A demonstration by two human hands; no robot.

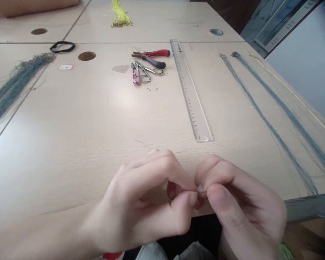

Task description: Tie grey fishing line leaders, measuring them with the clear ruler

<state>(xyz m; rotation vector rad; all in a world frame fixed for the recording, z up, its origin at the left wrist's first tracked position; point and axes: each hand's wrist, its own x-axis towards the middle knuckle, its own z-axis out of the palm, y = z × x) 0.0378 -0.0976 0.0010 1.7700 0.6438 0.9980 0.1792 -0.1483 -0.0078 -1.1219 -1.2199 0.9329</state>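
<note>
We log two bare hands, left hand (141, 202) and right hand (246, 206): slender fingers, nails trimmed short. Pale grey-green cloth (151, 252) shows at the bottom edge, a red scrap (111, 255) just beside it; garment unclear.

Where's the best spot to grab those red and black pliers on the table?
Take the pliers by their red and black handles, coming from above and slightly from the far side. They lie flat, handles spread toward the ruler, while the scissors sit close along their near side, so the far side looks freer.
</note>
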